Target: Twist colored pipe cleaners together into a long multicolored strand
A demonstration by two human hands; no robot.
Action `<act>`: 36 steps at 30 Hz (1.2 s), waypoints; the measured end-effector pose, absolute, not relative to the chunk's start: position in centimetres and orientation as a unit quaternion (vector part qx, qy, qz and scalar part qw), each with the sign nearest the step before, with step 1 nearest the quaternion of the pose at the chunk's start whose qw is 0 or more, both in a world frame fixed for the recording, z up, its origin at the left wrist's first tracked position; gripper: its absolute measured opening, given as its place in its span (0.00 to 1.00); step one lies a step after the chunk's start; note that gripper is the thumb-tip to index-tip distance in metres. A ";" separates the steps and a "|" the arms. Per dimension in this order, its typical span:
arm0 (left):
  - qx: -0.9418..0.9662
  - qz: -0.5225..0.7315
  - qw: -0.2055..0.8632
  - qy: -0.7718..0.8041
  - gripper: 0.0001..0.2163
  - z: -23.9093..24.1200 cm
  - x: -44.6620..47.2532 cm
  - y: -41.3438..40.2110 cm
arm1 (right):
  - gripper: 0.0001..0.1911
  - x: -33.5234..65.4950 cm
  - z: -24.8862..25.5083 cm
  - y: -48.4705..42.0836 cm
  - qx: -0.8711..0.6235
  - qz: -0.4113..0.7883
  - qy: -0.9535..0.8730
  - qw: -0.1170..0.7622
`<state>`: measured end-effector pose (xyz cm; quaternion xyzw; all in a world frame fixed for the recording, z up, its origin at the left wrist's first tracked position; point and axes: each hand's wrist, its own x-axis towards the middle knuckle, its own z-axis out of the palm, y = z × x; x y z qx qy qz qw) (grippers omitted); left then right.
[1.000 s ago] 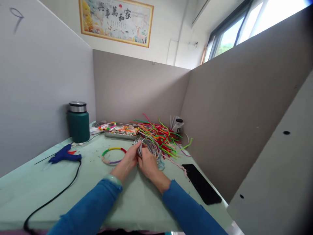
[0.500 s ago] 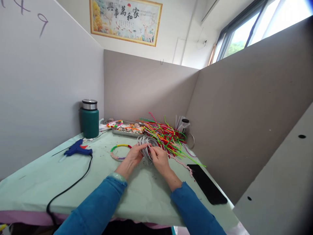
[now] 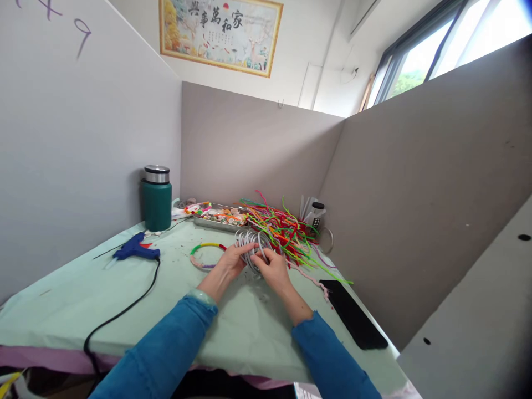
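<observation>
A bundle of thin silver-grey hoops (image 3: 248, 237) is held between both hands above the table. My left hand (image 3: 229, 262) grips its left side, thumb across the front. My right hand (image 3: 275, 271) closes on the right side, fingertips pinching at the hoops; how many it holds is hidden. Just left of my left hand lies a ring wrapped in coloured fuzzy strips (image 3: 198, 248). Behind the hoops spreads a heap of bright pipe cleaners (image 3: 286, 227).
A blue glue gun (image 3: 135, 247) with a black cord lies left, before a green flask (image 3: 157, 205). A metal tray (image 3: 220, 224) of small decorations stands at the back. At right lies a black phone-like slab (image 3: 353, 315). Grey partitions (image 3: 261, 144) enclose the pale green tablecloth (image 3: 166, 316).
My right fingers have shifted on the hoops, which now look more spread apart. The whole view has swung slightly, moving the scene a little to the right.
</observation>
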<state>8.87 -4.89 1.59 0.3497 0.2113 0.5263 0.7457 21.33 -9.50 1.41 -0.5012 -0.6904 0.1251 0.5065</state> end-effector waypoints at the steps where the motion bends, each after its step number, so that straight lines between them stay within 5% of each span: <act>1: 0.350 0.528 0.746 0.205 0.06 1.5 8.9 -4.8 | 0.14 21.2 1.4 -9.5 -0.500 0.106 -0.695 0.505; 8: 0.354 0.523 0.749 0.199 0.07 1.2 8.9 -4.6 | 0.13 21.3 1.3 -9.6 -0.508 0.059 -0.696 0.504; 22: 0.345 0.501 0.766 0.208 0.06 1.6 8.6 -4.9 | 0.13 22.8 1.2 -8.3 -0.507 0.220 -0.624 0.553; 36: 0.367 0.496 0.759 0.209 0.08 1.7 8.9 -5.2 | 0.15 21.5 0.9 -8.7 -0.504 0.141 -0.675 0.519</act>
